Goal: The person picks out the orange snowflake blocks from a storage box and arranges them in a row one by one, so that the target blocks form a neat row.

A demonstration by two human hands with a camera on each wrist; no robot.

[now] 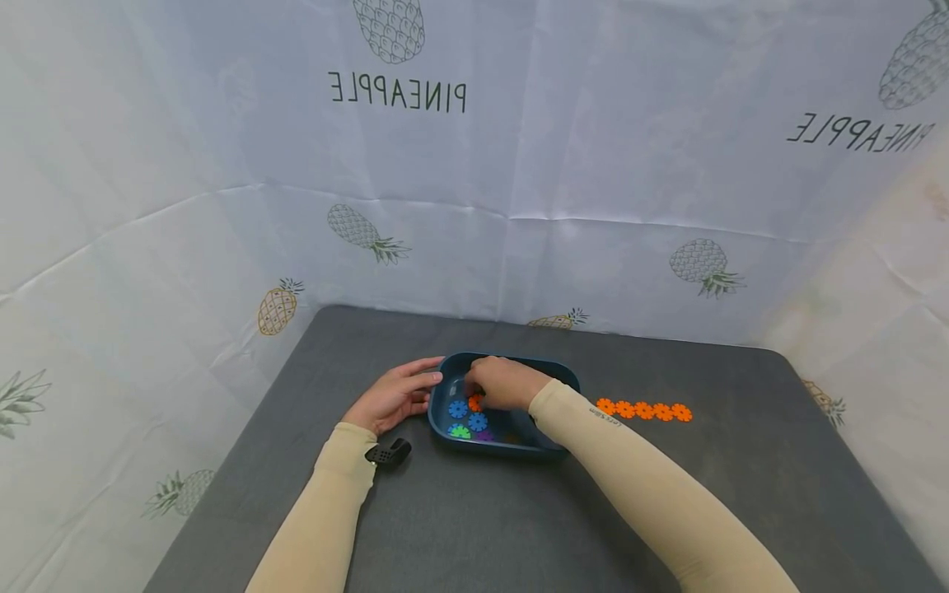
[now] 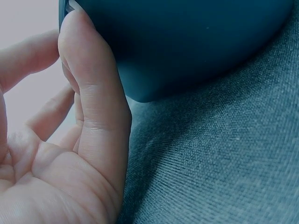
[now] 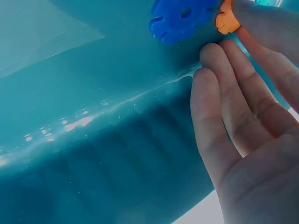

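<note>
A dark blue tray (image 1: 504, 450) with rounded corners lies on the table. My left hand (image 1: 396, 395) is at its left end, fingers extended and tips against the rim; the left wrist view shows a fingertip right at the tray's edge. My right hand (image 1: 510, 383) reaches inside the tray. Thumb and index finger pinch an orange flower-shaped disc (image 3: 227, 21), partly hidden by the finger, while the other fingers lie along the tray's wall. A blue notched disc (image 3: 182, 18) is beside it. Other flower discs in the tray include a green one (image 1: 460, 432) and a purple one (image 1: 484, 436).
Several orange flower discs (image 1: 644, 410) form a row on the dark grey table (image 1: 474, 519), right of the tray and beyond my right forearm. A white cloth (image 1: 511, 165) with pineapple prints hangs behind and around the table. A black band (image 1: 390, 452) is at my left wrist.
</note>
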